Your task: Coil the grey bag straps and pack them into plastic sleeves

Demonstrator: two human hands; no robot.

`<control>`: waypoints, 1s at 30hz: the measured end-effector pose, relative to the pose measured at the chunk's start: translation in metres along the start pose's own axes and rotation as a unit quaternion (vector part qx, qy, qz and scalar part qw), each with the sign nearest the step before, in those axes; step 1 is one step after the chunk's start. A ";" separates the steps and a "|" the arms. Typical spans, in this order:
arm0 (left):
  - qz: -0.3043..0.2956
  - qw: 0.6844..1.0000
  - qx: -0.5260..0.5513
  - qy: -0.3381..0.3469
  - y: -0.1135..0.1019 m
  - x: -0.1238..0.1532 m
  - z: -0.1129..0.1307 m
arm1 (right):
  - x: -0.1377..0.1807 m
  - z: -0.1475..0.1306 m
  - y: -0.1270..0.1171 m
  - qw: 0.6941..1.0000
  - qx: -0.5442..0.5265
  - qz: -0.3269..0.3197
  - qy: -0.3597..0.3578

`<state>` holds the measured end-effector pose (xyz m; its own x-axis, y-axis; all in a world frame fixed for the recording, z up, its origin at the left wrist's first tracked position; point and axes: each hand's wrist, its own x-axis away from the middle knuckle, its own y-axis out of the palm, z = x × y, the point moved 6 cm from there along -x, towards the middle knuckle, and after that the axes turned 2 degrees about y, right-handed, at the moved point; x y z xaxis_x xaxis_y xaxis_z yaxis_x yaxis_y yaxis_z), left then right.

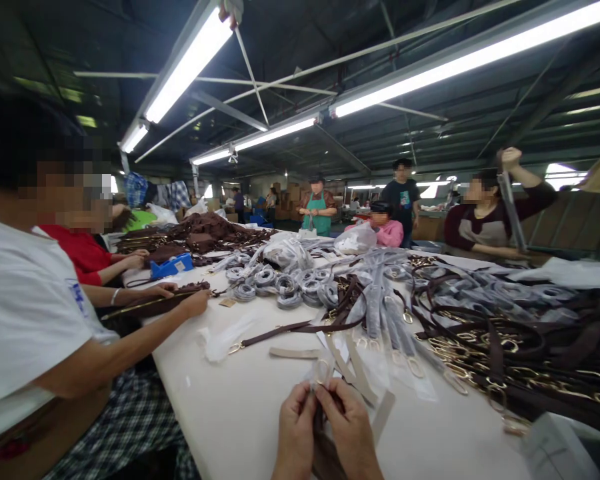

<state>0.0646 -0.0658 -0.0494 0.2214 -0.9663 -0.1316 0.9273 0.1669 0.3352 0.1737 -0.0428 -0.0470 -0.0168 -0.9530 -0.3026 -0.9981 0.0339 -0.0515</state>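
Pinching a dark brown strap point(324, 427) at the table's point(240, 413) near edge, we press our left hand point(296, 432) and right hand point(349, 427) together; plastic-wrapped straps point(380, 320) lie beyond, mid-table.

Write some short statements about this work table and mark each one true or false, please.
1. Both hands, left hand and right hand, are together on a dark strap at the near edge of the table. True.
2. The strap pile lies on the left of the table. False: it lies on the right.
3. Grey coils lie in the middle of the table. True.
4. The person in a white shirt sits on the right side. False: this person sits on the left.
5. A blue box lies at the far left of the table. True.
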 end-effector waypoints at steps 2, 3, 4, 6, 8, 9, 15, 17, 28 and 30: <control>0.011 1.000 0.006 0.004 -0.002 0.000 -0.005 | 0.000 0.006 -0.002 1.000 0.028 -0.001 -0.011; 0.014 1.000 0.009 0.008 -0.003 0.000 -0.008 | -0.001 0.009 -0.002 0.999 0.040 -0.007 -0.016; 0.015 1.000 0.013 0.010 -0.003 0.000 -0.010 | -0.001 0.012 -0.002 0.998 0.049 -0.018 -0.020; 0.014 1.000 0.022 0.014 -0.004 0.000 -0.013 | -0.001 0.016 -0.001 0.996 0.069 -0.047 -0.028; 0.013 0.999 0.034 0.014 -0.004 0.000 -0.013 | -0.001 0.014 -0.001 0.993 0.098 -0.053 -0.049; 0.015 0.999 0.038 0.015 -0.005 0.000 -0.011 | -0.001 0.011 -0.001 0.990 0.114 -0.043 -0.068; 0.013 0.997 0.069 -0.013 0.000 0.003 -0.006 | 0.005 -0.023 -0.004 0.971 0.144 0.028 -0.188; 0.027 0.994 0.107 -0.028 0.002 0.005 -0.008 | 0.005 -0.025 -0.003 0.976 0.137 0.023 -0.170; 0.088 0.964 0.237 -0.086 0.002 0.003 -0.013 | 0.010 -0.023 0.006 0.989 0.107 -0.078 -0.068; 0.104 0.957 0.252 -0.099 0.000 0.004 -0.014 | 0.012 -0.024 0.008 0.989 0.100 -0.093 -0.058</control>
<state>0.0693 -0.0665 -0.0628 0.2778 -0.9491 0.1486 0.5950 0.2914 0.7490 0.1642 -0.0613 -0.0280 0.1847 -0.9076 -0.3770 -0.9514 -0.0689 -0.3003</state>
